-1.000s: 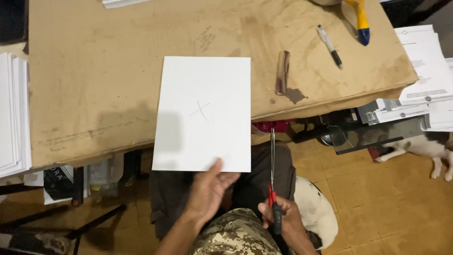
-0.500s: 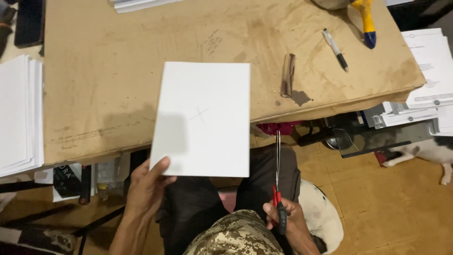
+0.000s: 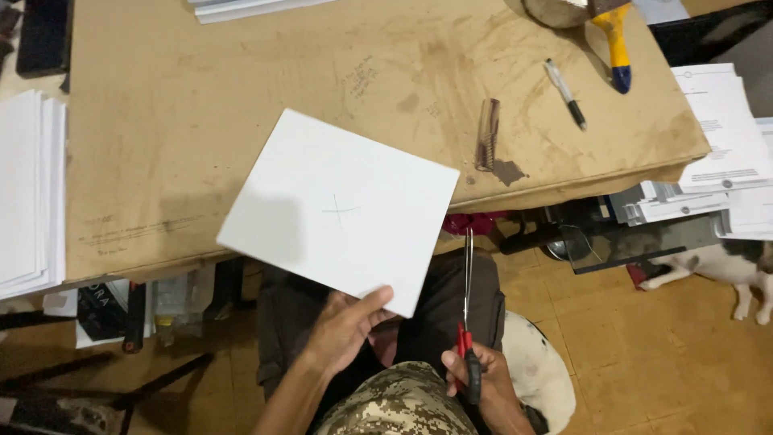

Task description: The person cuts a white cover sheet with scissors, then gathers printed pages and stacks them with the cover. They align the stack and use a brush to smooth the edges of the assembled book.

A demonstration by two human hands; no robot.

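Worn brown tabletop (image 3: 201,97), left hand (image 3: 345,329) pinching stiff white square sheet (image 3: 342,208), right hand (image 3: 481,380) gripping red-handled scissors (image 3: 467,322)

stained brown tabletop (image 3: 241,121) | tan tiled floor (image 3: 644,362) | paper stacks (image 3: 28,193) left

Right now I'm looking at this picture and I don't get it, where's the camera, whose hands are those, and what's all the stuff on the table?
The camera sits on a person's head and looks down, so you see their own two bare hands and lap. The left hand pinches the near edge of a white sheet of paper with a faint pencilled cross, tilted over the edge of the brown worktable. The right hand holds red-handled scissors, blades closed and pointing away. On the table lie a small brown comb, a pen and a yellow-handled tool. Paper stacks sit at the left.
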